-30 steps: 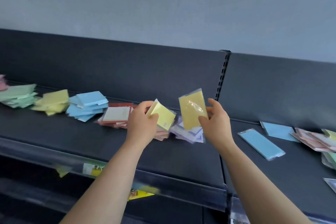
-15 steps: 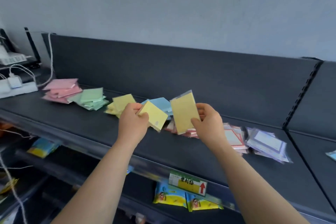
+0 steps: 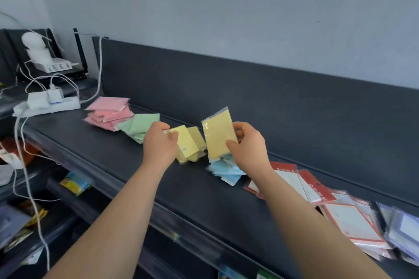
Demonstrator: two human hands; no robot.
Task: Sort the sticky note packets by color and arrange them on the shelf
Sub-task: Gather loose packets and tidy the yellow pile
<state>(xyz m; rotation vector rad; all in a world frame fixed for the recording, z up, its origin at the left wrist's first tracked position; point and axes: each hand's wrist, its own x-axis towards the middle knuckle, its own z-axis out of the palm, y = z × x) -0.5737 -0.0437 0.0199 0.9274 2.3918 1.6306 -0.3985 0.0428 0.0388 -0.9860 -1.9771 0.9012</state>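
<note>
Loose, overlapping piles lie along the dark shelf (image 3: 113, 161): pink pile (image 3: 108, 112) farthest left, then green pile (image 3: 140, 125), yellow pile (image 3: 197, 139), blue pile (image 3: 226, 171), red-bordered packets (image 3: 317, 190) and purple-bordered packets (image 3: 405, 229). Two wrapped packets are held up — the pale yellow packet (image 3: 184, 142) in the left hand (image 3: 158, 142) over the yellow pile, the deeper yellow packet (image 3: 218, 135) upright in the right hand (image 3: 248, 145).

A shop, most likely: a dark grey metal display shelf (image 3: 204, 199) with a tall back panel carries sorted piles of cellophane-sealed pastel sticky note packets (image 3: 108, 112). Below its front edge, at 8 o'clock, lie brightly printed sachets (image 3: 76, 182).
</note>
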